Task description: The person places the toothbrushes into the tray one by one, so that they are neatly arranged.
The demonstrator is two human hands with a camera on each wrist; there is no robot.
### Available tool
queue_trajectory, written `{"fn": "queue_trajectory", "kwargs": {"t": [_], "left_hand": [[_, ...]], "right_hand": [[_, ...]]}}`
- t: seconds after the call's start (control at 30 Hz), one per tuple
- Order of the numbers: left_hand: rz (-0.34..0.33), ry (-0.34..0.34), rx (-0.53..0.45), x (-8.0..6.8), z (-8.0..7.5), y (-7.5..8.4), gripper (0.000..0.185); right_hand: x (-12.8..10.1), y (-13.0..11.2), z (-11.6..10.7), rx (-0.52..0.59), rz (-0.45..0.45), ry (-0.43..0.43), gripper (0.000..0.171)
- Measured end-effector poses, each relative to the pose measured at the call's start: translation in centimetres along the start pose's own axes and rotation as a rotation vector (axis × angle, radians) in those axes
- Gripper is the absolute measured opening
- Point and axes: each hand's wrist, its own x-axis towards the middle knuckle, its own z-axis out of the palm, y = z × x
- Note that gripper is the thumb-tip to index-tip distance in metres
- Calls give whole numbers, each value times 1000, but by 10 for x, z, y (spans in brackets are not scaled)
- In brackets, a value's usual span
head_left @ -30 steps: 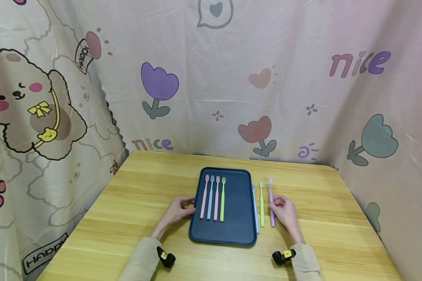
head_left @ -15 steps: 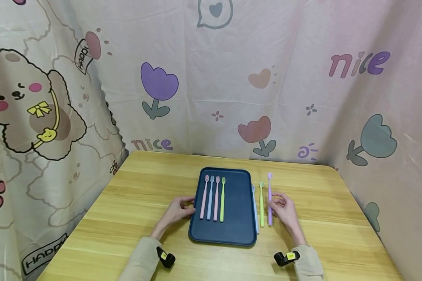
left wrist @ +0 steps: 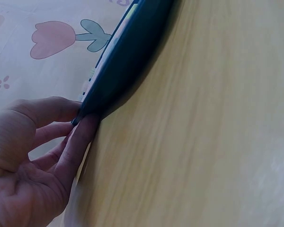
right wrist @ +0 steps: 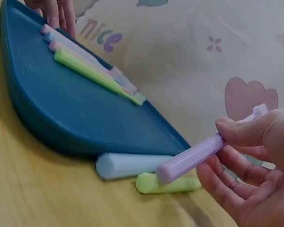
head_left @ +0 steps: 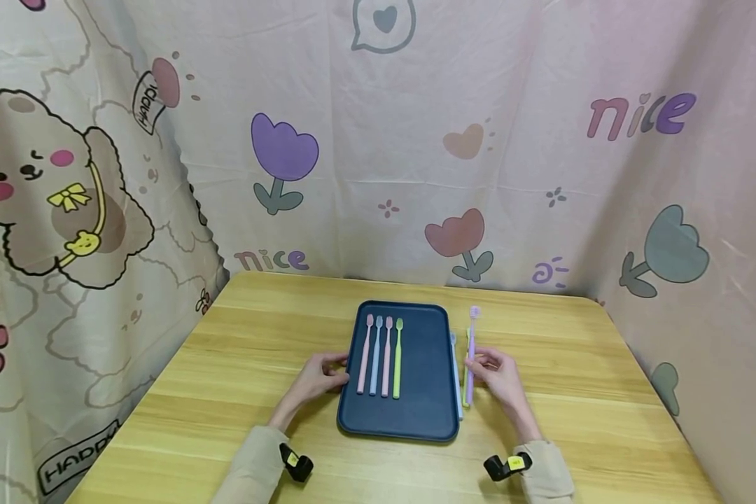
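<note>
Right of centre in the head view, I see the right hand [head_left: 500, 378] pinching a purple toothbrush [right wrist: 191, 159] over a lime-green toothbrush [right wrist: 149, 183] on the table [head_left: 605, 420]; a pale-blue toothbrush [head_left: 457, 378] lies along the right edge of the navy tray [head_left: 425, 399], mid-frame. The left hand [head_left: 317, 376] pinches its left rim, near four toothbrushes [head_left: 387, 358] inside.
</note>
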Motion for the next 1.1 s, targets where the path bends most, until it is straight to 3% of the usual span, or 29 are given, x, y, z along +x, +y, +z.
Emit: {"fn": "queue_trajectory", "kwargs": {"t": [0.23,0.73,1.1], "left_hand": [[-14,4,3,0,0,0,52],[-12,6,-2,1,0,-1,52],[-5,4,0,0,0,-1,52]], "right_hand": [[-1,-7,14,27,-30,-44,38],[2,-8,44,-15,13,-63,25],[6,-5,62,-71,-10,-154,23]]}}
